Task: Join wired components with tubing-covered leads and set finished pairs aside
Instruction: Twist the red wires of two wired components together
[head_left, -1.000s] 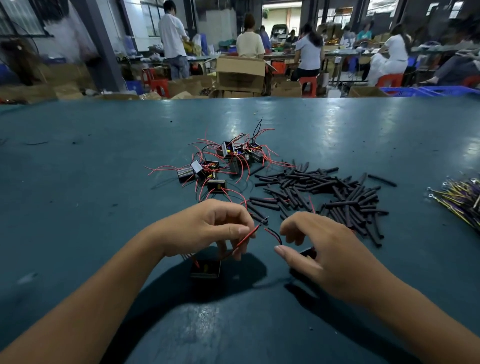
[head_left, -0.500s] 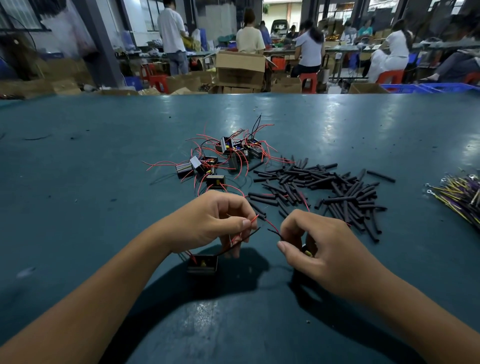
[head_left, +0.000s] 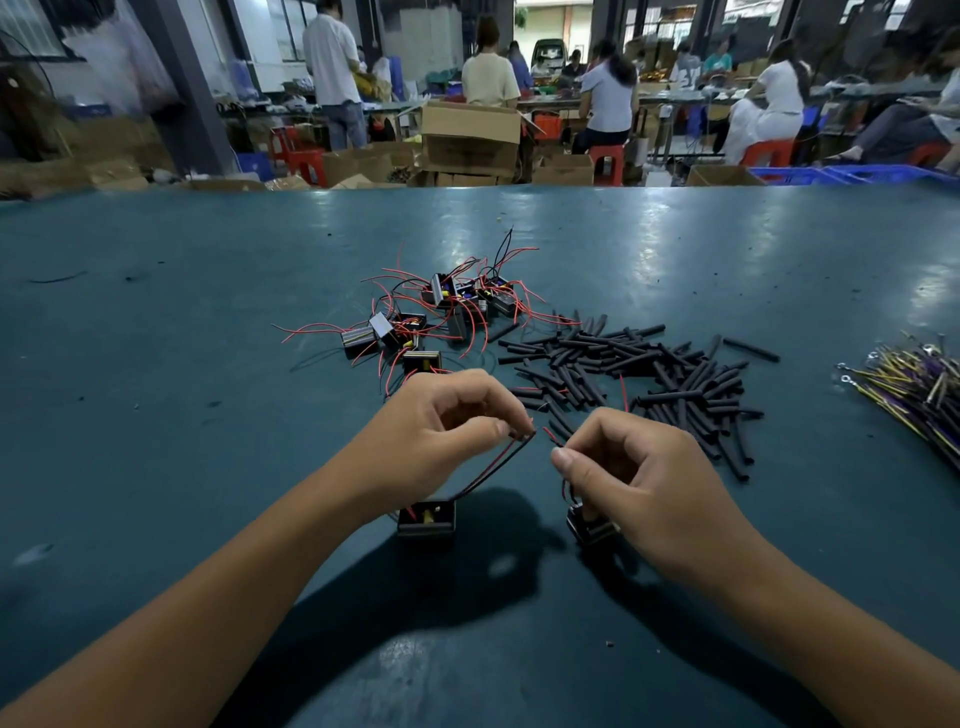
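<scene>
My left hand (head_left: 447, 431) pinches the ends of a red and a black lead that curve down to a small black boxy component (head_left: 427, 518) below it. My right hand (head_left: 639, 467) pinches a short red lead (head_left: 550, 435) of a second black component (head_left: 589, 526), which sits partly hidden under its fingers. The two lead tips are a small gap apart between my hands. Beyond lie a heap of several black components with red wires (head_left: 447, 312) and a pile of black tubing pieces (head_left: 639, 369).
The dark teal table (head_left: 156, 415) stretches wide to the left and front. A bundle of yellow and purple terminal wires (head_left: 914, 384) lies at the right edge. Cardboard boxes (head_left: 470, 137) and seated and standing people are behind the far edge.
Both hands rose slightly and moved closer to the camera. My right hand now holds a second component by its red lead, and the left component hangs more clearly from its leads.
</scene>
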